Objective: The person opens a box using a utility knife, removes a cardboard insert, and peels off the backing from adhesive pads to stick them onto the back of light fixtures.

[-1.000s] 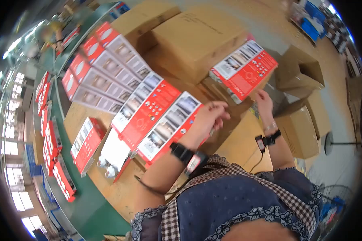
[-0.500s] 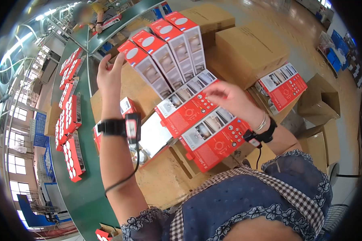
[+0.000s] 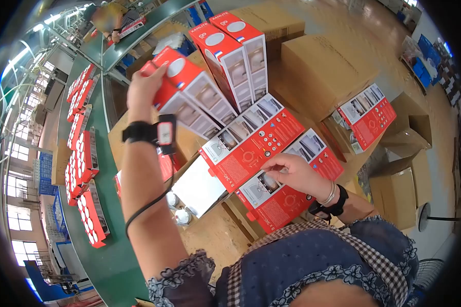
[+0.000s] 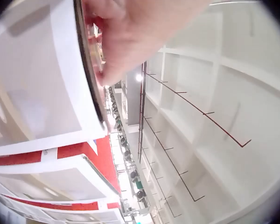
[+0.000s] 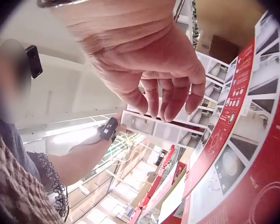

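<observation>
On the left, a tall box (image 3: 182,113) was gripped near its top by the left hand (image 3: 146,89); above a flat box (image 3: 281,203), the right hand (image 3: 297,176) was held empty, fingers loosely bent. The tall box was judged light, stiff but crushable, best pinched across the top.

1. Head view, 7 to 10 o'clock: a long green bench (image 3: 115,258).
2. 11 o'clock: a person in yellow (image 3: 116,15).
3. Between 1 and 2 o'clock: a closed brown carton (image 3: 325,64).
4. 2 o'clock: blue bins (image 3: 426,66).
5. 3 o'clock: an open carton (image 3: 400,134).
6. Between 8 and 9 o'clock: bright windows (image 3: 19,218).
7. Left wrist view, 3 o'clock: pale ceiling (image 4: 254,100).
</observation>
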The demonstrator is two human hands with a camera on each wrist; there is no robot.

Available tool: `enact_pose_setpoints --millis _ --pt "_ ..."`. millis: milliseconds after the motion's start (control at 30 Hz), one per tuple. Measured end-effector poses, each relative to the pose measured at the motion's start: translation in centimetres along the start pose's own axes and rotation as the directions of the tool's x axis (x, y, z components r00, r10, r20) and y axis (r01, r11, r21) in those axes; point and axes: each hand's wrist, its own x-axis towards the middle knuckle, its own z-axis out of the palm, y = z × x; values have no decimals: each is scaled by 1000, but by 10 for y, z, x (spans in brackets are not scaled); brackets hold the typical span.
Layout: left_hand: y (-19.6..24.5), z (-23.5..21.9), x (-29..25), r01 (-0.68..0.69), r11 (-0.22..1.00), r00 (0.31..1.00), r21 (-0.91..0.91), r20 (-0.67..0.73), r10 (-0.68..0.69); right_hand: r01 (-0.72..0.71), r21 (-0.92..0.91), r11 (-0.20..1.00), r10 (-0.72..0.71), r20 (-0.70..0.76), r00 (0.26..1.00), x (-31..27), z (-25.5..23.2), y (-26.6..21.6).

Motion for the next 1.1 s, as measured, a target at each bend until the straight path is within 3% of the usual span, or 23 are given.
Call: enact_pose_setpoints --millis 100,133,200,233,300,433,500,567,600,700,733,767,800,833,867,900,933,967,1000,1033,1067,1100 --pt "-44 -19 -5 0 971 1000 -238 -10 -3 -35 62 997 35 -4 999 0 -2 16" --pt "-81 -11 24 -44 960 999 -277 -21 39 -62 55 997 62 3 998 0 -2 14" --pt "-84 -26 6 -47 973 995 -228 -96 25 -30 28 999 29 10 1000 2 0 18" --pt "-77 -30 -6 -53 981 987 -186 -158 24 -6 -2 1000 6 0 1000 5 2 18" --pt "-19 -53 -56 -233 971 960 -60 -174 219 24 -21 999 -24 -8 1000 20 6 7" --pt "44 -75 -82 -239 963 957 126 -136 255 164 -106 981 -168 -25 986 25 9 -8" --pt "47 -81 -90 -231 957 961 174 -114 252 157 -144 977 -164 -38 986 17 4 -22" --pt "28 -98 -93 -266 962 943 53 -195 271 147 -134 980 -153 -34 988 9 -7 -20" --pt "20 -112 -96 -273 957 942 102 -171 288 155 -144 977 -164 -54 985 6 -12 -14" --pt "19 -159 -154 -421 904 882 72 -197 427 155 -172 973 -168 -61 984 -6 -25 -30" --pt "22 -177 -183 -444 896 882 16 -167 440 225 -277 934 -265 -114 957 -10 -25 -46" --pt "31 -192 -221 -540 838 837 -80 -153 525 284 -383 879 -364 -154 919 -13 -25 -62" --pt "32 -207 -246 -695 714 719 -86 -106 687 363 -446 818 -464 -140 875 -17 -23 -77" --pt "31 -222 -272 -734 678 676 47 -47 735 433 -504 747 -557 -120 822 -21 -20 -91" --pt "30 -231 -291 -883 465 464 66 -23 885 439 -500 747 -557 -110 823 -24 -16 -105" --pt "37 -234 -315 -914 392 397 105 31 917 560 -453 693 -644 -40 764 -27 -11 -118" --pt "33 -240 -327 -945 325 326 34 126 937 668 -396 630 -720 25 693 -31 -5 -124" --pt "27 -242 -337 -963 264 248 -47 212 945 669 -392 631 -716 36 697 -38 1 -125" --pt "23 -235 -346 -937 324 287 -130 239 928 692 -182 699 -661 203 722 -44 7 -123" --pt "20 -227 -351 -900 380 319 -214 268 909 649 24 761 -609 371 701 -51 13 -124" --pt "14 -218 -345 -890 347 272 -296 267 924 460 156 874 -468 527 709 -60 19 -130" --pt "3 -209 -345 -846 394 298 -360 296 908 459 154 875 -464 534 707 -70 27 -128"
